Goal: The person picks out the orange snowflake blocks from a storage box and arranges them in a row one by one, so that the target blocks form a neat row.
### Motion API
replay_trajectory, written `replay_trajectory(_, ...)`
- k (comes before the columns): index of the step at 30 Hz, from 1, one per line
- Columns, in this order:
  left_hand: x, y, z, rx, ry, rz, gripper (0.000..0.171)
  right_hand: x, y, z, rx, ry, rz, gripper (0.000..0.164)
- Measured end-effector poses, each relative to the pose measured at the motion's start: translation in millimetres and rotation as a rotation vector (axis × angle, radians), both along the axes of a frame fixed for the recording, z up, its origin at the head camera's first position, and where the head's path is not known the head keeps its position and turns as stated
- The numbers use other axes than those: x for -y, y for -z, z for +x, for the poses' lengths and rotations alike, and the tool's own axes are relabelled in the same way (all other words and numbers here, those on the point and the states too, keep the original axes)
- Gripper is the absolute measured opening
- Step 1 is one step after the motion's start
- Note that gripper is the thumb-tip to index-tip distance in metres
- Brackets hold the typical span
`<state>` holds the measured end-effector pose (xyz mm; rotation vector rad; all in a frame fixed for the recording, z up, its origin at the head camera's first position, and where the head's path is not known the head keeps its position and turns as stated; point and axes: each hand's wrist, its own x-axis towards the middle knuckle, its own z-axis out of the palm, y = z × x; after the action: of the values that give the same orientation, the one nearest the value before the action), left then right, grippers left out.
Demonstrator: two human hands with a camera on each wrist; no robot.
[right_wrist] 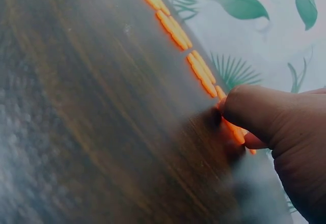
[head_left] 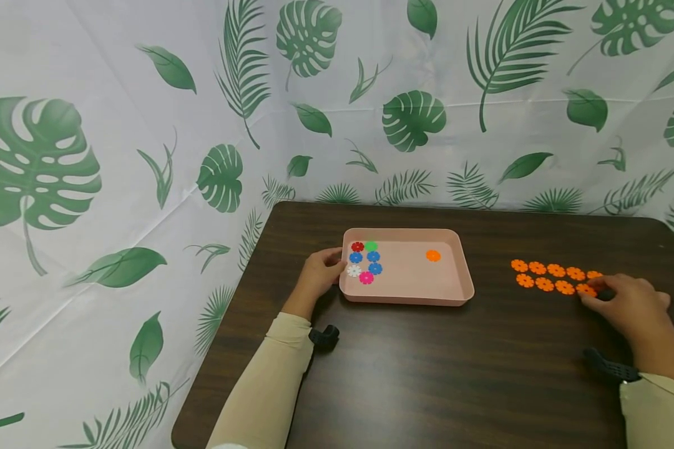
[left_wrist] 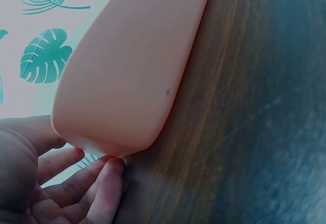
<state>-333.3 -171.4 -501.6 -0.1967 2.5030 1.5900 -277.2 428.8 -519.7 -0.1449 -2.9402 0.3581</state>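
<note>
A shallow pink tray (head_left: 410,293) lies on the table. In the head view my left hand (head_left: 317,274) grips its left end, thumb over the rim; the left wrist view shows the fingers (left_wrist: 108,188) against the tray's outer wall (left_wrist: 127,81). Inside are blue discs (head_left: 375,268), a red, a green, a white and a pink disc (head_left: 366,278) grouped at the left, and one orange disc (head_left: 433,255) apart. To the right, my right hand (head_left: 631,305) pinches the orange notched disc (right_wrist: 233,131) at the near row's right end; its fingers partly cover it.
Two rows of orange notched discs (head_left: 545,284) lie flat on the dark wooden table (head_left: 455,374), right of the tray. A white sheet with green leaves (head_left: 337,156) hangs behind the table and along its left side. Dark bands (head_left: 324,338) circle both wrists.
</note>
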Motion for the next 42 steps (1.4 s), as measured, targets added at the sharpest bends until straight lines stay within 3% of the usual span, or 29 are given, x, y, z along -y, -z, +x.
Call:
replay_trajectory(9,1,-0.4,-0.6,0.010,-0.008,-0.001,0.044,4,-1.8,0.4,-0.037,-0.016,-0.023,0.045)
replay_trajectory(15,0,0.2,-3.9,0.012,0.003,-0.009,0.044,25,-13.2,-5.9,-0.048,-0.071,-0.074,0.041)
replay_trajectory(24,1,-0.7,-4.2,0.011,0.005,-0.023,0.044,80,-44.5,-35.8,-0.086,-0.317,-0.187,0.043)
replay_trajectory(30,2,-0.2,-3.6,0.007,0.010,-0.031,0.044,128,-59.1,-63.0,-0.116,-0.393,-0.189,0.044)
replay_trajectory(42,3,1.3,-5.6,0.014,0.010,-0.034,0.046,196,-59.0,-92.4,-0.078,-0.513,-0.213,0.043)
